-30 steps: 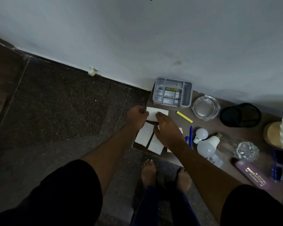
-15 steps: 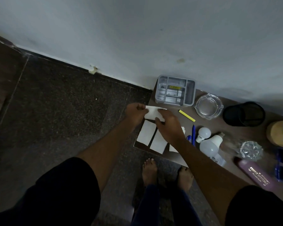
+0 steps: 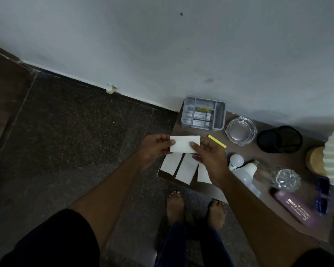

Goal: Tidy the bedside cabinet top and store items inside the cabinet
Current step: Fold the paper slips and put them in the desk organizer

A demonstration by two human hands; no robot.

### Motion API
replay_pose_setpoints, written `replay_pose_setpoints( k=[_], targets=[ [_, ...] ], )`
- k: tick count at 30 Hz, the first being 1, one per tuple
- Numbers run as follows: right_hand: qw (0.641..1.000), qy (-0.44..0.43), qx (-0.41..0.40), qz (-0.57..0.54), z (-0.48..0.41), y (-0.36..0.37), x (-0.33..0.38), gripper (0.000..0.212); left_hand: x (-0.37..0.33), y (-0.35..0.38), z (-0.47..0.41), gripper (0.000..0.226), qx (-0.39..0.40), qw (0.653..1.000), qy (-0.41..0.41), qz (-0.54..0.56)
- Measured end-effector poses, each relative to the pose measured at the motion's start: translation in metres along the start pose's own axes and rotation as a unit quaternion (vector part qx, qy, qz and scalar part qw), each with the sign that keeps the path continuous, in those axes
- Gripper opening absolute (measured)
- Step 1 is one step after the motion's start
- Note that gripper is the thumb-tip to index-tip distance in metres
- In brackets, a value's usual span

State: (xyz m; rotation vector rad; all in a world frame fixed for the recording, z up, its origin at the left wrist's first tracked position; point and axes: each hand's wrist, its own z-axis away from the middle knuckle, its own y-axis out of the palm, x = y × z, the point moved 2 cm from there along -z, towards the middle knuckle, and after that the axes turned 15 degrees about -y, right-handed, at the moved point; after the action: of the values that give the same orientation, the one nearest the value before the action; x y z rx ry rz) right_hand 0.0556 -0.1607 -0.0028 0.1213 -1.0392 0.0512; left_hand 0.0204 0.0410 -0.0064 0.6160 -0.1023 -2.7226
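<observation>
Brown cabinet top [image 3: 239,151], against a pale wall [image 3: 162,45]; dark speckled stone floor [image 3: 75,141]. Left hand [image 3: 154,149] and right hand [image 3: 208,155] both pinch one white paper slip [image 3: 181,144] above the top's left end. Three more slips [image 3: 185,168] lie beneath. Grey organiser tray [image 3: 220,116] at the wall.

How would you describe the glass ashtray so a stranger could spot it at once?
Start at the cabinet top by the wall. Along its back edge, the ashtray sits between the grey organiser and the black mesh cup. It is the only clear, round, thick-rimmed dish there.
</observation>
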Motion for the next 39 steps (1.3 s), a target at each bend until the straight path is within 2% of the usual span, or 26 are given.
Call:
replay_pose_setpoints(
  k=[2, 5, 7, 9, 12, 14, 16, 19, 23, 28, 32, 36, 39],
  targets=[
    [0.998, 0.035, 0.027, -0.037, 0.003, -0.001, 0.002, 0.035, 0.001, 0.000, 0.004, 0.015, 0.010, 1.000, -0.001, 0.016],
    [0.998, 0.028, 0.043, -0.031, 0.006, -0.001, 0.009, 0.024, 0.003, 0.002, 0.008, 0.017, 0.016, 1.000, -0.002, 0.027],
    [0.998, 0.005, 0.059, 0.013, 0.003, -0.003, 0.018, 0.021, 0.002, 0.004, 0.012, 0.018, 0.011, 1.000, 0.000, 0.001],
    [0.988, -0.038, 0.105, 0.109, -0.003, -0.007, 0.029, 0.019, -0.003, 0.006, 0.015, 0.024, -0.024, 0.997, 0.031, -0.073],
    [0.933, -0.127, 0.194, 0.275, -0.010, -0.012, 0.050, 0.015, -0.017, 0.016, 0.022, 0.036, -0.035, 0.977, 0.123, -0.173],
    [0.898, -0.165, 0.232, 0.334, -0.013, -0.012, 0.064, 0.009, -0.026, 0.028, 0.027, 0.037, -0.005, 0.963, 0.160, -0.215],
    [0.880, -0.187, 0.249, 0.359, -0.017, -0.011, 0.077, 0.007, -0.034, 0.038, 0.031, 0.030, 0.006, 0.952, 0.181, -0.245],
    [0.878, -0.208, 0.242, 0.356, -0.019, -0.013, 0.093, 0.014, -0.043, 0.047, 0.030, 0.020, -0.023, 0.950, 0.204, -0.236],
    [0.947, -0.152, 0.182, 0.215, -0.020, -0.020, 0.101, 0.034, -0.051, 0.061, 0.029, 0.018, -0.059, 0.968, 0.198, -0.143],
    [0.956, -0.168, 0.141, 0.197, -0.035, -0.027, 0.110, 0.006, -0.068, 0.079, 0.025, 0.019, -0.054, 0.974, 0.186, -0.114],
    [0.939, -0.199, 0.109, 0.259, -0.062, -0.031, 0.122, 0.036, -0.094, 0.090, 0.016, 0.019, -0.080, 0.961, 0.225, -0.140],
    [0.895, -0.270, 0.086, 0.346, -0.084, -0.028, 0.141, 0.034, -0.122, 0.096, 0.006, 0.020, -0.117, 0.943, 0.259, -0.175],
    [0.849, -0.323, 0.069, 0.412, -0.098, -0.022, 0.150, 0.023, -0.137, 0.098, -0.002, 0.017, -0.143, 0.931, 0.278, -0.190]
  ],
)
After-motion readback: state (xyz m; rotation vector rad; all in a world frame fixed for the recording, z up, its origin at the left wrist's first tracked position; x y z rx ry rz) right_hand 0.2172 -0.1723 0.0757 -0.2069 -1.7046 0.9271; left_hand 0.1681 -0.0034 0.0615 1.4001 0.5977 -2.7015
